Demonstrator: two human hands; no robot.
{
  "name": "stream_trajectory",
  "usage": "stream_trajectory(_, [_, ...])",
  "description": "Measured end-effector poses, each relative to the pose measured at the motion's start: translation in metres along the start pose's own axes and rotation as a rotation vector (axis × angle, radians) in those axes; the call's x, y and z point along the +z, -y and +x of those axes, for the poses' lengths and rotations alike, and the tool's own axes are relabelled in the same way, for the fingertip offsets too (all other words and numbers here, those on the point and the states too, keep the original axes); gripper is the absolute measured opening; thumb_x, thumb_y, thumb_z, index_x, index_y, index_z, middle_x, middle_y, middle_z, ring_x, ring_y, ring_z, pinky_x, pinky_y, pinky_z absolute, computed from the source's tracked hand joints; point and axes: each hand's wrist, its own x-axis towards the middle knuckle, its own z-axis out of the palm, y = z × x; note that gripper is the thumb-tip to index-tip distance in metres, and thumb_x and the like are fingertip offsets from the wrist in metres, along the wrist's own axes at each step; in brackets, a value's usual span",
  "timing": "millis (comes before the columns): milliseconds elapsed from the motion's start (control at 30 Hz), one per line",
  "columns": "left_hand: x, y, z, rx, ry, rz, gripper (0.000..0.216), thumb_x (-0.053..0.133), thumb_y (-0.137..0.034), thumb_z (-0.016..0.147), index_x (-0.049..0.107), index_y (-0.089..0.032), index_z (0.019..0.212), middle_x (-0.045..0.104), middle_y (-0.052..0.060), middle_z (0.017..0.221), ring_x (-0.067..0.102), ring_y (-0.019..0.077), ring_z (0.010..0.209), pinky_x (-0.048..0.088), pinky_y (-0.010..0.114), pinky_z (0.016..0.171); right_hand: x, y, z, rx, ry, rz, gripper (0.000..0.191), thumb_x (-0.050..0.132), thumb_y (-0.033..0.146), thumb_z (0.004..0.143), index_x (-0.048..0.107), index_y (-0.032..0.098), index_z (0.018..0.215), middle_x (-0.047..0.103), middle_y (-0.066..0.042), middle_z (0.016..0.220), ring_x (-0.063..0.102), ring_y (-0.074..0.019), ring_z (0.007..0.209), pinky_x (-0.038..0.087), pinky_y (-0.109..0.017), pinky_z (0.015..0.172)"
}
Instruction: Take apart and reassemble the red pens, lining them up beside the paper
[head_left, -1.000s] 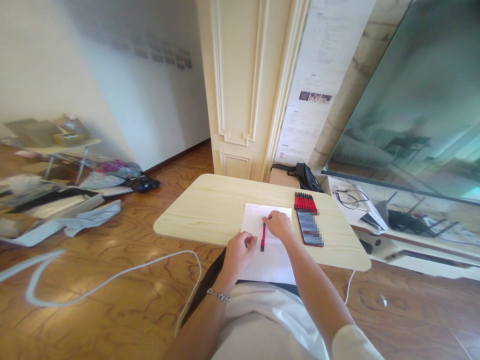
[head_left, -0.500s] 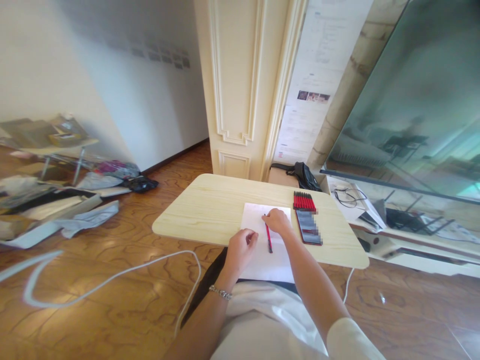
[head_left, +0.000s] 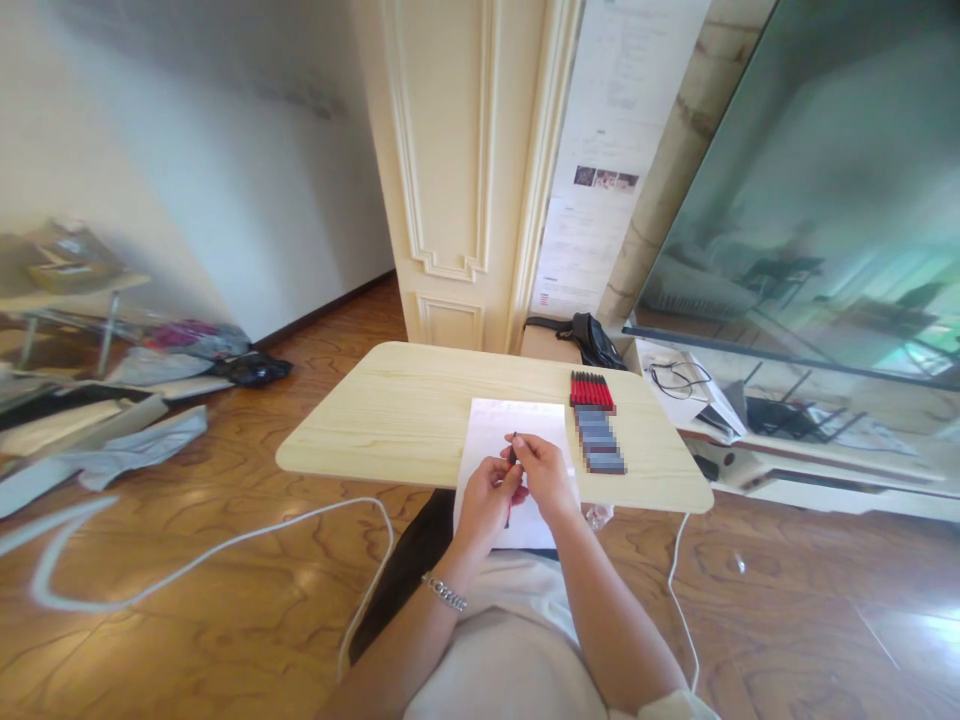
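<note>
A thin red pen point(head_left: 512, 462) with a dark tip is held between both my hands above a white sheet of paper point(head_left: 501, 432) on a small pale wooden table point(head_left: 390, 420). My right hand point(head_left: 546, 478) pinches the pen near its upper end. My left hand point(head_left: 489, 495), with a metal bracelet on its wrist, closes on the pen's lower part. A row of several red and black pens point(head_left: 592, 390) lies to the right on the table, next to a dark flat object point(head_left: 600, 445) that is blurred out.
A white cable point(head_left: 225, 545) loops over the wooden floor at the left. Clothes and boards point(head_left: 112, 420) lie heaped by the left wall. A low TV stand point(head_left: 780, 450) with cables stands right of the table, a large screen point(head_left: 810, 200) above it. A black bag point(head_left: 589, 340) lies behind.
My right hand lifted the red pen off the paper and drew it toward me; my left hand came in and closed on it too. The view swung slightly right.
</note>
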Motion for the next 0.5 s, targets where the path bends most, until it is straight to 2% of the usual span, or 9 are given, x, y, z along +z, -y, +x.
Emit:
stream_trajectory(100, [0.001, -0.002, -0.001, 0.049, -0.025, 0.145, 0.032, 0.059, -0.05, 0.077, 0.055, -0.019, 0.082, 0.062, 0.0, 0.063, 0.057, 0.0128, 0.052, 0.043, 0.024, 0.05, 0.006, 0.0, -0.002, 0.015, -0.094, -0.018, 0.034, 0.056, 0.052, 0.079, 0.065, 0.02, 0.08, 0.064, -0.002, 0.071, 0.051, -0.0125, 0.049, 0.037, -0.023, 0.039])
stream_trajectory(233, [0.001, -0.01, -0.005, 0.078, -0.004, 0.248, 0.032, 0.051, -0.049, 0.082, 0.057, -0.019, 0.072, 0.056, -0.001, 0.056, 0.051, 0.0119, 0.05, 0.035, 0.023, 0.047, 0.011, -0.001, -0.003, -0.01, -0.133, 0.009, 0.035, 0.052, 0.052, 0.081, 0.063, 0.019, 0.075, 0.06, -0.001, 0.066, 0.051, -0.012, 0.051, 0.038, -0.023, 0.041])
stream_trajectory(400, [0.006, -0.012, -0.011, -0.09, 0.111, -0.145, 0.04, 0.053, -0.052, 0.082, 0.046, -0.019, 0.062, 0.034, -0.007, 0.044, 0.028, 0.0062, 0.037, 0.019, 0.022, 0.039, 0.008, -0.005, -0.003, 0.069, -0.08, 0.178, 0.038, 0.055, 0.054, 0.079, 0.062, 0.017, 0.083, 0.06, 0.0, 0.064, 0.041, -0.0076, 0.041, 0.029, -0.021, 0.034])
stream_trajectory(500, [0.007, -0.01, -0.012, -0.128, 0.178, -0.296, 0.039, 0.056, -0.05, 0.082, 0.049, -0.017, 0.064, 0.039, -0.005, 0.048, 0.03, 0.0053, 0.038, 0.021, 0.021, 0.04, 0.0, -0.005, -0.002, 0.159, 0.078, 0.274, 0.043, 0.053, 0.057, 0.08, 0.063, 0.017, 0.093, 0.063, -0.002, 0.071, 0.033, -0.0049, 0.034, 0.021, -0.021, 0.029])
